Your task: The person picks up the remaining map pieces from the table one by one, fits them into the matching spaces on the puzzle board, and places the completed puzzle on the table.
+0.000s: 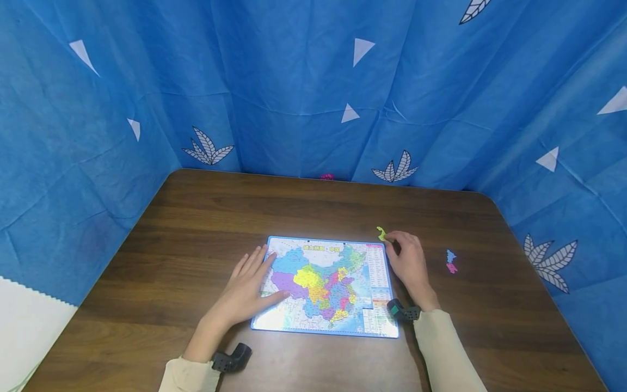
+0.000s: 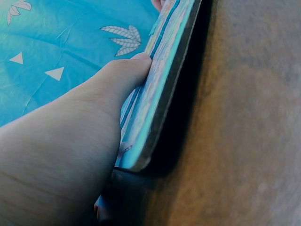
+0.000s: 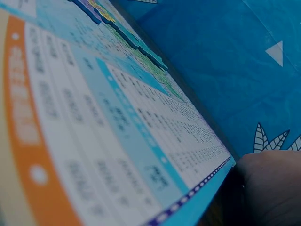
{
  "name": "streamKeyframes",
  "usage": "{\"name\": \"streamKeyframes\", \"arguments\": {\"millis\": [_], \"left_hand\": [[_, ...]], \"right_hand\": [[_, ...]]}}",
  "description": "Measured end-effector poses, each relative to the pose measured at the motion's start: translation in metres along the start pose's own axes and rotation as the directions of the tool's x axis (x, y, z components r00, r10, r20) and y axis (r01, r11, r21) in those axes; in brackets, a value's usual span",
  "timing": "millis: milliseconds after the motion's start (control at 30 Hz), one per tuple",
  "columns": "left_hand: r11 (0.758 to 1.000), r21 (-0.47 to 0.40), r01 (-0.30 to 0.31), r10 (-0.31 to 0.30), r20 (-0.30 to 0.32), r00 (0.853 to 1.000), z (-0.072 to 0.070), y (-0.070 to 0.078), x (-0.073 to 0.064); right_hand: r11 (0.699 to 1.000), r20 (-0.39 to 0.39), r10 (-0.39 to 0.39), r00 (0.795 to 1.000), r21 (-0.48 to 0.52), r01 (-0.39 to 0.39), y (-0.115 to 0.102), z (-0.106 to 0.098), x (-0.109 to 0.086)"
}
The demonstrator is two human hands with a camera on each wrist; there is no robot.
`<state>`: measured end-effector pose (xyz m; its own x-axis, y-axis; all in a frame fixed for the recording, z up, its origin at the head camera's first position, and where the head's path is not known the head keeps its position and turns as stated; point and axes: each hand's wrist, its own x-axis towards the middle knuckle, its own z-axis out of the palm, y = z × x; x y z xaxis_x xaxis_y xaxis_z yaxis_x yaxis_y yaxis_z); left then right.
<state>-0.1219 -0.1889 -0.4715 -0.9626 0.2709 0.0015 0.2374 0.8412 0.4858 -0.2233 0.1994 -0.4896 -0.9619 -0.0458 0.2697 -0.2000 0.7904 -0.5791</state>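
A map puzzle board of China lies on the table, its coloured pieces set in the middle and printed tables down its right side. My left hand rests with spread fingers across the board's left edge; in the left wrist view the thumb lies on the board's surface. Beyond the board's top right corner, my right hand pinches a small yellow-green puzzle piece at its lower end with the fingertips. The right wrist view shows part of this hand beside the board's edge, its fingertips hidden.
To the right of my right hand, a blue puzzle piece and a pink puzzle piece lie close together on the brown wooden table. Blue curtains with white leaf and triangle prints hang around the table's back and sides.
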Motion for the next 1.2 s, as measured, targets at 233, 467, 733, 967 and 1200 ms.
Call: {"name": "streamKeyframes", "arguments": {"millis": [233, 467, 733, 967, 1200], "left_hand": [[1.000, 0.005, -0.002, 0.002, -0.002, 1.000, 0.0004, -0.0003, 0.0001], [1.000, 0.001, -0.003, 0.003, -0.005, 1.000, 0.0005, -0.0007, 0.0002], [1.000, -0.002, 0.001, -0.001, -0.002, 1.000, -0.0001, -0.0002, 0.0000], [1.000, -0.006, 0.003, -0.003, 0.002, 1.000, 0.0010, -0.0008, 0.0002], [1.000, 0.000, 0.002, -0.002, -0.003, 1.000, 0.0016, -0.0010, 0.0003]], "right_hand": [[1.000, -0.006, 0.029, 1.000, -0.003, -0.029, -0.0018, -0.0008, -0.0006], [0.998, -0.014, 0.061, 0.998, 0.000, -0.061, -0.0028, -0.0011, -0.0022], [0.992, -0.033, 0.117, 0.993, 0.040, -0.116, -0.0029, -0.0013, -0.0025], [0.989, -0.046, 0.135, 0.990, 0.064, -0.132, -0.0042, -0.0013, -0.0026], [0.989, -0.037, 0.116, 0.993, 0.102, -0.112, -0.0069, -0.0028, -0.0059]]}}
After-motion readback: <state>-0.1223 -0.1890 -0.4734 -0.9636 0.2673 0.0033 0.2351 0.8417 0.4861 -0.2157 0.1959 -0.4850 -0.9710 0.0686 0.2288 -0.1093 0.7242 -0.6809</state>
